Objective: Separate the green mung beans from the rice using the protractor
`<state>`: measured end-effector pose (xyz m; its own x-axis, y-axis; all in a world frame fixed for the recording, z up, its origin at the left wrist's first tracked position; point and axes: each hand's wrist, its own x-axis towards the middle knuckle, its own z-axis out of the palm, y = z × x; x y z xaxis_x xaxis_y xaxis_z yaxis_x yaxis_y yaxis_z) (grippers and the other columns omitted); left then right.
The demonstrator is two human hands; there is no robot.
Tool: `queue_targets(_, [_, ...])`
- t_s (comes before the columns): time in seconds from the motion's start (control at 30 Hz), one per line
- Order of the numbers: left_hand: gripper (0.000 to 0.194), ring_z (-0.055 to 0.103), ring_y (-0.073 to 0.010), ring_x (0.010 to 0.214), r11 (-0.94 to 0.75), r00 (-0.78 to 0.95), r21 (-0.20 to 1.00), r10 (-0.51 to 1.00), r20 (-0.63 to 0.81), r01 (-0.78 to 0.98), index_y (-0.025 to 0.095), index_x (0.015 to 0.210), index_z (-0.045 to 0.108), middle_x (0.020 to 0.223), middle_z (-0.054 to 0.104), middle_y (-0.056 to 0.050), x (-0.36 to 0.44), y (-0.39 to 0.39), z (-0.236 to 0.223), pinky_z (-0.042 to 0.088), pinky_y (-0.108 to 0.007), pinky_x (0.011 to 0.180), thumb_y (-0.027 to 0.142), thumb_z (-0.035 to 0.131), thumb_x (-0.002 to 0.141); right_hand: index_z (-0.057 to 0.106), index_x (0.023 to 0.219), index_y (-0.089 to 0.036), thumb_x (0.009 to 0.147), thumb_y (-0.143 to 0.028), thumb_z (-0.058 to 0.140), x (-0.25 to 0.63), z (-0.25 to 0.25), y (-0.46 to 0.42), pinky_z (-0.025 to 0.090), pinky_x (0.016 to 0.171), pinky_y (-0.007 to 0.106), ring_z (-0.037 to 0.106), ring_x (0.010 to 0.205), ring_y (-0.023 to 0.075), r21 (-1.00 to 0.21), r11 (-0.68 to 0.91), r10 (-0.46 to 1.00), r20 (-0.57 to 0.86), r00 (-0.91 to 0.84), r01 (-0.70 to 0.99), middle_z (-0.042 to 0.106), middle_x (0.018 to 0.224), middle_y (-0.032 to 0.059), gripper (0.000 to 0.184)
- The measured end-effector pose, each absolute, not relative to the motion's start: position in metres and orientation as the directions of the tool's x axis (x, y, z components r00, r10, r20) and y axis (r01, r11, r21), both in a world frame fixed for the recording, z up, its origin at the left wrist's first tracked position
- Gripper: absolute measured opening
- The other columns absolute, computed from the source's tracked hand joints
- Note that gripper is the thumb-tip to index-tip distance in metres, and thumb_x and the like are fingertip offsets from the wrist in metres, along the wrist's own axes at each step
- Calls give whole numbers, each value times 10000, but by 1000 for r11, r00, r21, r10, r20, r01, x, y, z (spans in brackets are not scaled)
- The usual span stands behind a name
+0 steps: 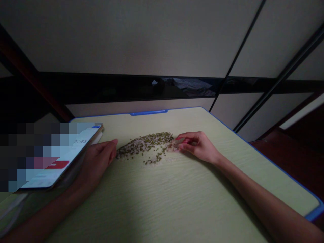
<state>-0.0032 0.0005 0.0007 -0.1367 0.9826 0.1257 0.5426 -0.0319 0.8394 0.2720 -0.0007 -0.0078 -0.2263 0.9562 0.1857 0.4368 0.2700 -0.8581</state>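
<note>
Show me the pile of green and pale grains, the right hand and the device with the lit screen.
Pile of green and pale grains (pixel 145 143): head view, middle of the heap.
Right hand (pixel 203 146): head view, middle of the hand.
Device with the lit screen (pixel 72 148): head view, on its screen.

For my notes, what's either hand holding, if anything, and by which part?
The right hand seems to hold some translucent thing by its right end; I can't tell for the left hand.

Your left hand (pixel 100 155): bare, compact. Your right hand (pixel 202 146): bare, slim-fingered. Your left forearm (pixel 59 202) and right forearm (pixel 250 185): uncovered to the near edge of view, slender, smooth in outline, tapering towards bare wrists (pixel 218 159).
</note>
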Motion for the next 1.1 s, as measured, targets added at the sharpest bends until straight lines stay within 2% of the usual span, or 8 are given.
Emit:
queue_targets(0.2, [421, 332, -113, 396, -51, -131, 845, 981, 141, 532, 214, 382, 345, 356, 339, 64, -6, 1, -3, 269, -267, 477, 429, 419, 736, 660, 939, -98, 686, -199, 584, 267, -10, 2, 414, 510, 232, 518, 513, 108, -839, 293, 952, 210, -224, 459, 644, 623, 37, 283])
queue_targets(0.53, [420, 319, -105, 387, -17, -137, 838, 985, 110, 545, 212, 388, 330, 350, 325, 66, -4, 0, 0, 259, -259, 464, 423, 406, 743, 676, 876, -114, 678, -184, 596, 269, -6, -1, 453, 542, 245, 598, 597, 144, -852, 302, 941, 194, -276, 428, 681, 701, 58, 224])
queue_targets(1.1, [418, 327, -104, 391, -36, -132, 835, 983, 128, 549, 213, 384, 330, 353, 329, 65, -5, 1, 0, 269, -255, 474, 428, 396, 737, 664, 911, -78, 687, -220, 612, 270, -5, -4, 442, 552, 249, 572, 590, 133, -880, 288, 922, 149, -357, 378, 663, 713, 74, 270])
